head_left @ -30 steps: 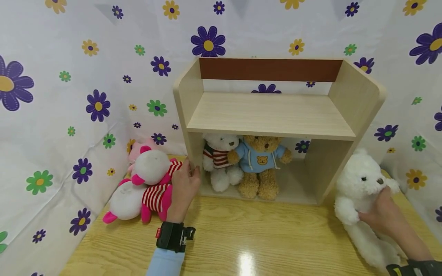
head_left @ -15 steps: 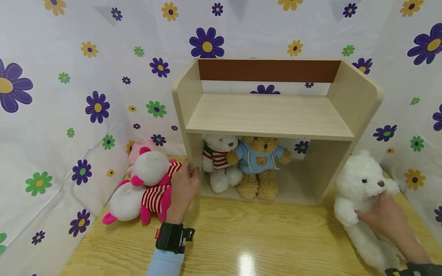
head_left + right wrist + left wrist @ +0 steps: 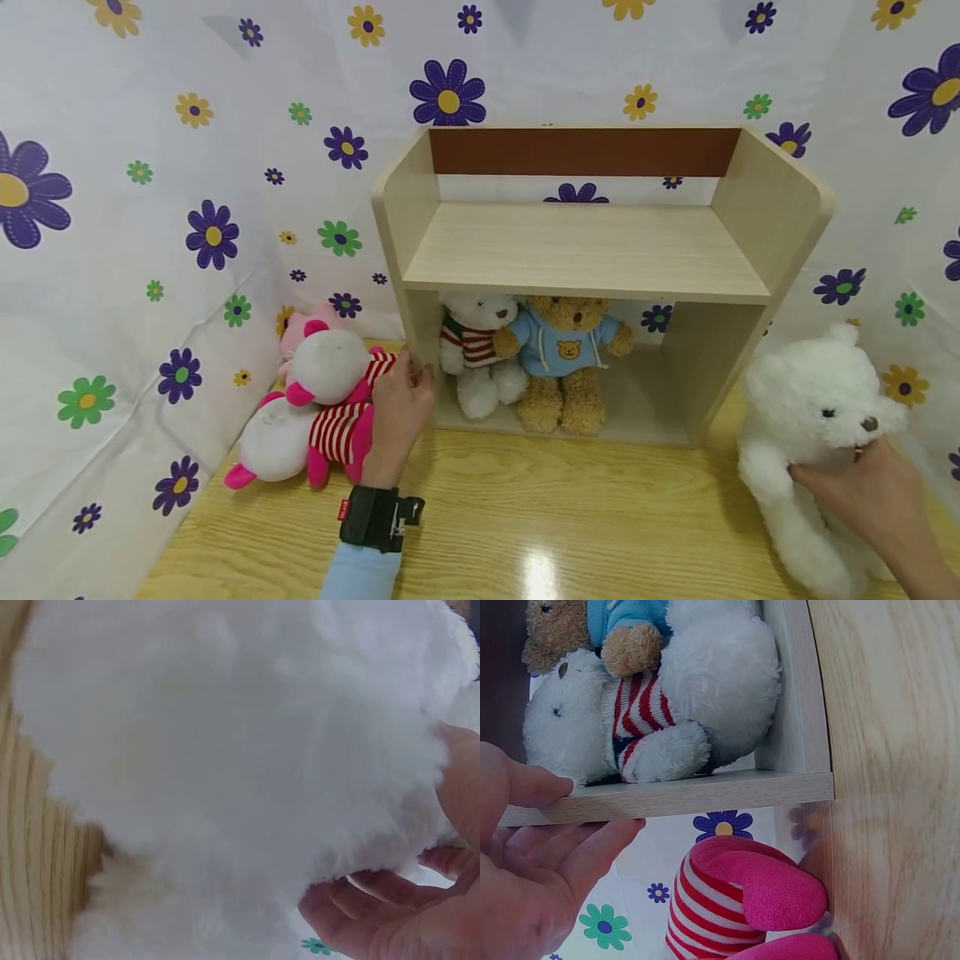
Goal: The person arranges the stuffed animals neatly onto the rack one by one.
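Observation:
My left hand [image 3: 396,412] grips the left side panel of the wooden shelf [image 3: 585,246]; in the left wrist view the thumb lies on its inner face and the fingers [image 3: 604,851] on the outer face. At the far right, my right hand [image 3: 873,496] holds a white teddy bear [image 3: 813,400] by its body, under the chin. White fur fills most of the right wrist view, with curled fingers [image 3: 375,896] at its side. In the shelf's lower compartment a white bear in a striped sweater [image 3: 477,346] leans beside a brown bear in a blue hoodie [image 3: 566,350].
Left of the shelf, pink and white plush toys with striped bodies [image 3: 330,417] lie piled on the wooden table [image 3: 525,500], close to my left wrist. Behind them shows a paler pink plush toy [image 3: 292,333]. A flower-print cloth [image 3: 262,125] hangs behind everything.
The right hand has moved the white teddy bear to the right and toward me, away from the shelf's right side. The left hand stays on the side panel.

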`<state>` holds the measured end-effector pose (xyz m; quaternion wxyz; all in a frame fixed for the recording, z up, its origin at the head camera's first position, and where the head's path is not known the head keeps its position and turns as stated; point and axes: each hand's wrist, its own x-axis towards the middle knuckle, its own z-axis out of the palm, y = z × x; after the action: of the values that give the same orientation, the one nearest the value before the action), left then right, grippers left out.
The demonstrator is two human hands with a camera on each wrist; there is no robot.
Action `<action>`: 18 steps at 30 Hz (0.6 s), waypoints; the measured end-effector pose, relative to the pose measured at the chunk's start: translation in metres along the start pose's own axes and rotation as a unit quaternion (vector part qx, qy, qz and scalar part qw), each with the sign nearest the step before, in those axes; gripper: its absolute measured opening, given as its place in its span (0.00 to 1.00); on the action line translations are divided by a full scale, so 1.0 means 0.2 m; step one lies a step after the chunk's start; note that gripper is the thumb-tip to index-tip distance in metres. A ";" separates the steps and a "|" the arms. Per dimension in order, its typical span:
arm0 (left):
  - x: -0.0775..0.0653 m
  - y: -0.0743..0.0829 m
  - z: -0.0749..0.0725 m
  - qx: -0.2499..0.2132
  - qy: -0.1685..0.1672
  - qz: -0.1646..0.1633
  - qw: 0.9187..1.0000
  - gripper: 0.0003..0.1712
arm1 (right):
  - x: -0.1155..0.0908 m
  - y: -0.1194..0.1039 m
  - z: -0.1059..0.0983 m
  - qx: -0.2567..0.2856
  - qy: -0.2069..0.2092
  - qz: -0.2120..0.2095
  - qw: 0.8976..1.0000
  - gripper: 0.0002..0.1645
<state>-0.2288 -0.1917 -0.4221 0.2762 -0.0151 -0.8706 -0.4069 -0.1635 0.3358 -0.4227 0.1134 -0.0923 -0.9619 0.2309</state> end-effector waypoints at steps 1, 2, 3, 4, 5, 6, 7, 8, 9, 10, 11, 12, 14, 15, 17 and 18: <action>0.00 0.00 0.00 0.000 0.001 0.000 1.000 0.12 | -0.01 -0.01 0.00 0.003 0.006 -0.001 1.000 0.54; 0.00 0.00 0.00 0.001 0.000 0.000 1.000 0.12 | -0.02 -0.02 -0.01 0.003 0.008 -0.001 1.000 0.55; 0.00 0.00 0.00 0.000 -0.001 -0.001 1.000 0.11 | -0.03 -0.02 -0.01 0.005 0.012 -0.004 1.000 0.55; 0.00 0.00 0.00 0.000 -0.001 -0.002 1.000 0.11 | -0.03 -0.03 -0.01 0.008 0.020 -0.009 1.000 0.54; 0.00 -0.01 0.00 0.002 -0.003 -0.002 1.000 0.10 | -0.05 -0.04 -0.01 0.010 0.029 -0.016 0.999 0.53; 0.00 -0.01 0.00 0.002 -0.004 -0.003 1.000 0.09 | -0.06 -0.04 -0.01 0.013 0.037 -0.022 0.999 0.52; 0.00 -0.01 0.00 0.002 -0.004 -0.003 1.000 0.09 | -0.07 -0.05 -0.01 0.015 0.047 -0.029 0.998 0.51; 0.00 -0.01 0.00 0.004 -0.006 -0.003 1.000 0.08 | -0.08 -0.06 0.00 0.021 0.058 -0.039 0.997 0.49; 0.00 -0.01 0.00 0.005 -0.006 -0.004 1.000 0.08 | -0.09 -0.06 0.00 0.029 0.072 -0.052 0.996 0.48; 0.00 -0.01 0.00 0.005 -0.006 -0.004 1.000 0.08 | -0.09 -0.07 0.00 0.037 0.086 -0.065 0.993 0.46; 0.00 -0.01 0.00 0.006 -0.006 -0.004 1.000 0.08 | -0.10 -0.07 0.00 0.049 0.096 -0.076 0.991 0.45; 0.00 -0.01 0.00 0.007 -0.005 -0.004 1.000 0.08 | -0.10 -0.08 0.00 0.060 0.109 -0.092 0.988 0.45; 0.00 -0.01 0.00 0.008 -0.004 -0.005 1.000 0.09 | -0.11 -0.10 0.00 0.086 0.129 -0.127 0.980 0.45; 0.00 -0.01 0.00 0.008 -0.002 -0.005 1.000 0.09 | -0.12 -0.11 0.00 0.094 0.134 -0.138 0.977 0.45; 0.00 0.00 0.00 0.008 -0.001 -0.006 1.000 0.09 | -0.13 -0.14 0.00 0.109 0.136 -0.154 0.973 0.46; 0.00 0.00 0.00 0.008 -0.001 -0.007 1.000 0.09 | -0.14 -0.15 0.00 0.115 0.141 -0.164 0.970 0.46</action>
<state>-0.2290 -0.1924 -0.4227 0.2726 -0.0074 -0.8743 -0.4015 -0.1418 0.3022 -0.4139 0.2935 0.0483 -0.9055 0.3026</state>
